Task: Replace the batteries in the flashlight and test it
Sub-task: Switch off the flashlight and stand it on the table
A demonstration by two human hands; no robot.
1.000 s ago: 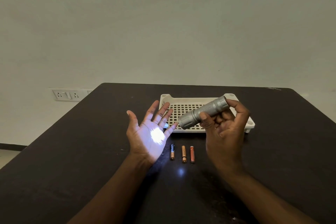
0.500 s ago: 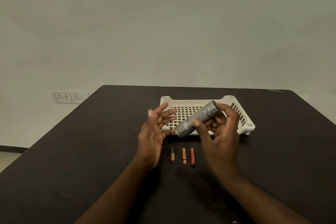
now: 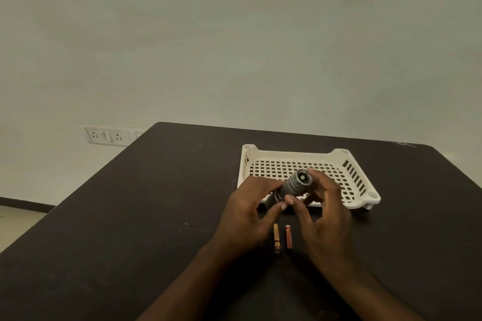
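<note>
I hold the silver flashlight (image 3: 293, 186) in both hands above the dark table (image 3: 130, 216), just in front of the white tray (image 3: 347, 156). Its tail end with the button faces up toward me; its head end is hidden behind my left hand (image 3: 247, 219). That hand wraps the lower barrel. My right hand (image 3: 323, 216) pinches the tail section between thumb and fingers. No light shows. Below the hands, two small batteries lie side by side on the table: an orange-gold battery (image 3: 276, 237) and a red-brown battery (image 3: 288, 237). A third is hidden by my left hand.
The perforated white tray has nothing in it and stands at the table's far middle. A wall socket panel (image 3: 107, 135) is on the wall at the left. The table's far edge runs close behind the tray.
The light that shone on my open left palm has gone out. My left hand closed onto the flashlight's barrel, and the flashlight turned so its tail points up at me.
</note>
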